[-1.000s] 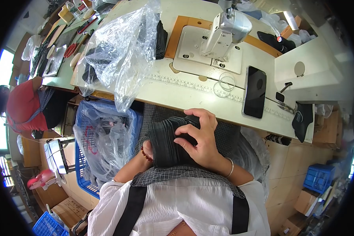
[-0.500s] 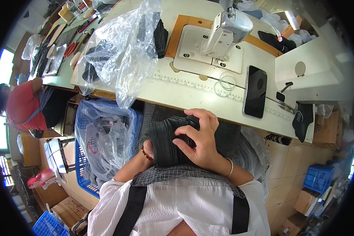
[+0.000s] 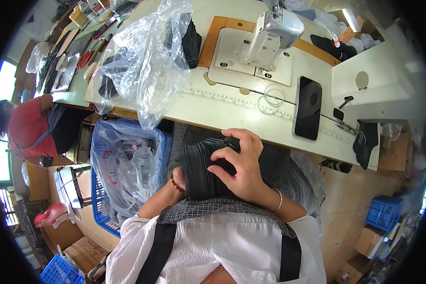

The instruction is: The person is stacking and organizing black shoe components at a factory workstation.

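Note:
A thick stack of thin black pieces (image 3: 198, 173), edges toward me, stands over my lap at the table's front edge. My left hand (image 3: 178, 175) is closed around its left side; the stack hides most of those fingers. On the right, my right hand (image 3: 245, 166) bends over the stack, its thumb and curled forefinger against the edges of the pieces and the other fingers at its far end. I cannot tell what kind of pieces these are. A checked dark apron (image 3: 213, 207) covers my lap beneath.
Ahead is a white sewing table with a sewing machine (image 3: 265, 47), a phone (image 3: 307, 109), clear rings (image 3: 271, 100) and a plastic bag (image 3: 146, 61) beside more black pieces (image 3: 190, 47). A blue basket (image 3: 98, 203) stands left. Another person (image 3: 31, 125) sits at the far left.
My hands stay at the stack with almost the same grip. The stack's edges have shifted slightly under my right fingers.

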Tool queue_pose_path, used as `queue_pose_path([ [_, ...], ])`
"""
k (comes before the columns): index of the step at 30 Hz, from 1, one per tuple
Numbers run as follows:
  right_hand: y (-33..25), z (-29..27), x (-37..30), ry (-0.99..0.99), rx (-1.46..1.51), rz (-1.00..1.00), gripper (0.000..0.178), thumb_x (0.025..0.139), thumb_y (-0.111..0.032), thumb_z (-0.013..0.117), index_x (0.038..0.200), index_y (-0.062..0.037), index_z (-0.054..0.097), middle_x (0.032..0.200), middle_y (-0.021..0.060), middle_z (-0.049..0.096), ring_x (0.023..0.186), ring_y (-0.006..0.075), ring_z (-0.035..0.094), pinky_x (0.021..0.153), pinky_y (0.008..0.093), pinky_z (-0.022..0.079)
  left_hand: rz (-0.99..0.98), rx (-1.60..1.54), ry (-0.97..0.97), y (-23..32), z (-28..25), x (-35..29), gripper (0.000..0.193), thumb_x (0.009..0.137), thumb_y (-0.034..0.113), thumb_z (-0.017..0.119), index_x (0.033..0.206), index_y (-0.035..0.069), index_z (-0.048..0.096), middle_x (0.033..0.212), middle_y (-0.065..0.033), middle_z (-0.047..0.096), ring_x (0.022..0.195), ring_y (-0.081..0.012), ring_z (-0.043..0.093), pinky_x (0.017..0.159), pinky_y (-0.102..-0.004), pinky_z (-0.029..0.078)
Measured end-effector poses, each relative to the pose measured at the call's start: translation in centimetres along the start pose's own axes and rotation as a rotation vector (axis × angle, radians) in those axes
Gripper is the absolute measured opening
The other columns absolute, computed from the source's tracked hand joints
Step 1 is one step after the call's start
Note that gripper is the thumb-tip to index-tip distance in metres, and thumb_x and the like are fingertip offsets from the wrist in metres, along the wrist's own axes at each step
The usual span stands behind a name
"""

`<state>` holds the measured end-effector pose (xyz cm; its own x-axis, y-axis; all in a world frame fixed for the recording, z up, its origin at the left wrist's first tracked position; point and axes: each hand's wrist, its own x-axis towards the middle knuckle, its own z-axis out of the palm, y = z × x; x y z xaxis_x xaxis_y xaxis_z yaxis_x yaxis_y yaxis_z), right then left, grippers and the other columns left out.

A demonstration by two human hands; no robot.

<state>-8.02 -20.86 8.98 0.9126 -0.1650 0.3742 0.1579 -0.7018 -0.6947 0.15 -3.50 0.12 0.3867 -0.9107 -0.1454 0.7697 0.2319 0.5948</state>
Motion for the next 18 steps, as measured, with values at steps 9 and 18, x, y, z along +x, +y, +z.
queue_pose_path([
  [9, -0.1, 0.1, 0.1, 0.011, 0.000, 0.028, 0.023, 0.068, -0.011, 0.081, 0.086, -0.0157, 0.067, 0.127, 0.0102, 0.051, 0.119, 0.0328, 0.043, 0.098, 0.0463, 0.030, -0.036, -0.005, 0.021, -0.4, -1.1, -0.2, 0.119, 0.060, 0.074, 0.077, 0.150, 0.009, 0.032, 0.148, -0.0088, 0.041, 0.135, -0.0224, 0.043, 0.115, -0.0404, 0.035],
  [18, -0.3, 0.3, 0.0, 0.043, -0.094, -0.059, 0.020, 0.070, -0.012, 0.077, 0.085, -0.0192, 0.067, 0.127, 0.0086, 0.051, 0.124, 0.0360, 0.043, 0.103, 0.0630, 0.023, -0.001, 0.001, 0.001, -0.1, -0.4, 0.4, 0.112, 0.064, 0.071, 0.072, 0.149, 0.008, 0.033, 0.148, -0.0088, 0.042, 0.135, -0.0223, 0.044, 0.114, -0.0389, 0.035],
])
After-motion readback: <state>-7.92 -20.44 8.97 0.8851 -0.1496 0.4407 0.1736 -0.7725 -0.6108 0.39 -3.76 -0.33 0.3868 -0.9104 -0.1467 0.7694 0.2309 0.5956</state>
